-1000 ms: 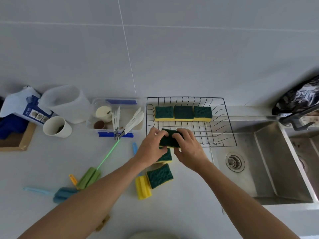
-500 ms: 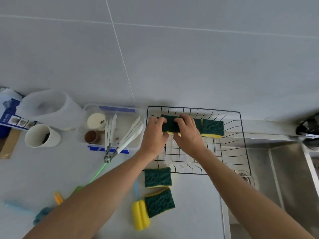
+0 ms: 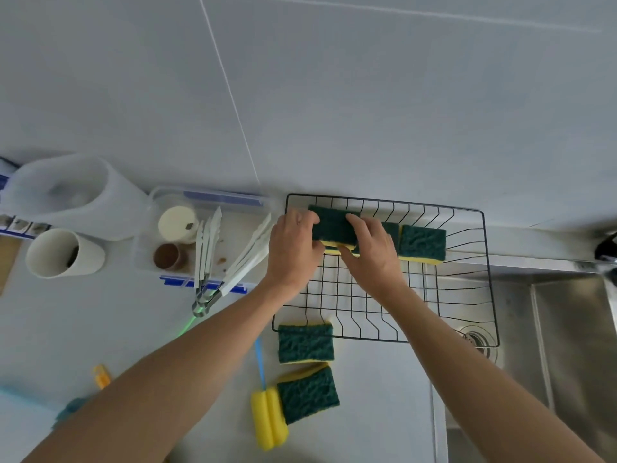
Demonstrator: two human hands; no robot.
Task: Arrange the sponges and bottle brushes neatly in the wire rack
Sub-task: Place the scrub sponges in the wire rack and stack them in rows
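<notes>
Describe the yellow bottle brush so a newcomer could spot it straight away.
Start at the wire rack beside the sink. On the counter just in front of its left corner lie two loose sponges, one nearer than the other. The yellow brush lies against the nearer one's left edge: a ribbed, all-yellow foam head on a thin blue handle, with no green top.

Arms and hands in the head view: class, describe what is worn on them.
Nothing is worn. Both forearms are bare as far as the frame shows, with no sleeves in view. The left hand and right hand have no gloves, rings, watch or bands visible.
</notes>
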